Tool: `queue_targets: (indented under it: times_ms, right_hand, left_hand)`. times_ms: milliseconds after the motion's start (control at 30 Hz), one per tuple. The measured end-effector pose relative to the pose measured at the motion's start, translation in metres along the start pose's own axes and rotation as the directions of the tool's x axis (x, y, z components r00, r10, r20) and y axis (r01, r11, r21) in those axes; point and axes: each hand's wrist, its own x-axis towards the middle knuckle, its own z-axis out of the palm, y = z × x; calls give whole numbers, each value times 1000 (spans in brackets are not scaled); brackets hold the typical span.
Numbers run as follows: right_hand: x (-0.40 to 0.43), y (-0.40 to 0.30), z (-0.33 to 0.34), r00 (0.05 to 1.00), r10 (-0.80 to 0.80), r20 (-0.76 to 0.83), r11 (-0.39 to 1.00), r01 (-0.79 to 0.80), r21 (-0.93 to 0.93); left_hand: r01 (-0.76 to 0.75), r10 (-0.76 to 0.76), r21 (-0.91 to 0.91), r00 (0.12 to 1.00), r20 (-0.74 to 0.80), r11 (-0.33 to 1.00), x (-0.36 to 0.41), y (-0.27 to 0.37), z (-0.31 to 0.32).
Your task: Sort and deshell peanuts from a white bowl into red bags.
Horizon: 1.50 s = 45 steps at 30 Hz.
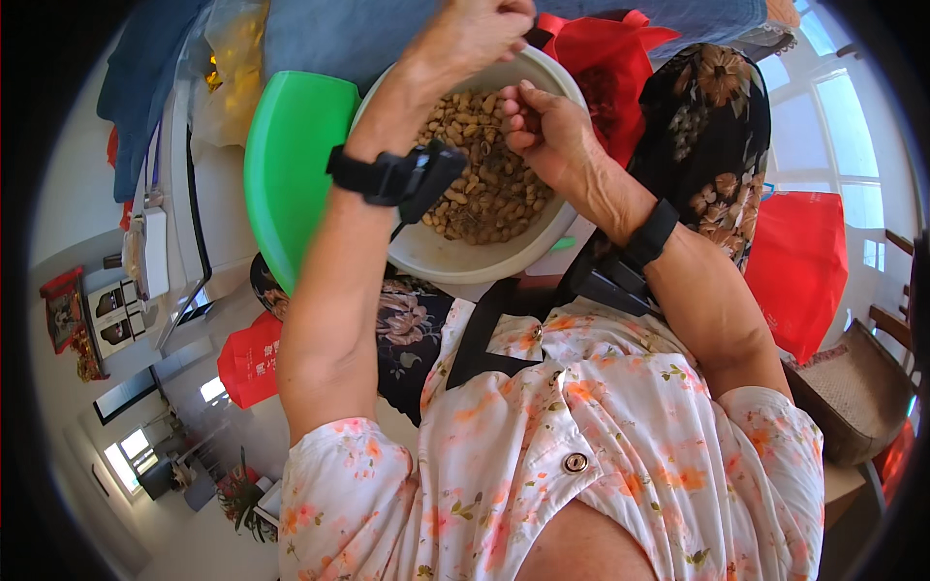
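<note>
A white plastic basin stands before me, partly filled with unshelled peanuts and some broken shell bits. My left hand reaches across to the basin's far rim, close to a red bag. Its fingers are curled and partly cut off by the top of the picture; whether they hold anything is hidden. Above the peanuts, at the basin's right side, my right hand is loosely curled with the thumb on top. Something dark may lie in its palm, too shaded to tell. Small dark red pieces show inside the red bag.
A green plastic container sits against the basin's left side. Farther left is a clear plastic bag. Red bags stand at the left and right. A woven-seat chair is at the right. Black devices are strapped to both wrists.
</note>
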Motion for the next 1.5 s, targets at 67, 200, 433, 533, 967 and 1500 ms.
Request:
queue_targets:
  times_ms: [67, 200, 433, 533, 967, 1500]
  right_hand:
    - [5, -5, -9, 1000, -9, 18, 1000, 8, 28]
    - [5, -5, -7, 999, -24, 45, 1000, 24, 13]
    - [5, -4, 0, 996, -54, 67, 997, 57, -43]
    - [6, -5, 0, 995, -41, 92, 999, 44, -28]
    - [5, -3, 2, 985, 19, 170, 997, -6, -74]
    - [11, -24, 0, 985, -43, 167, 997, 53, -55]
  left_hand:
    - [71, -71, -30, 997, 10, 997, -17, -12, -16]
    - [190, -229, 270, 966, 118, 944, -68, -56, -32]
    - [15, -290, 595, 883, 369, 803, -112, -122, 2]
    - [-10, -317, 666, 874, 368, 746, -115, -130, 9]
    - [-231, -140, 712, 896, 422, 662, -119, -135, 12]
    - [-191, -277, 727, 837, 471, 660, -114, -121, 13]
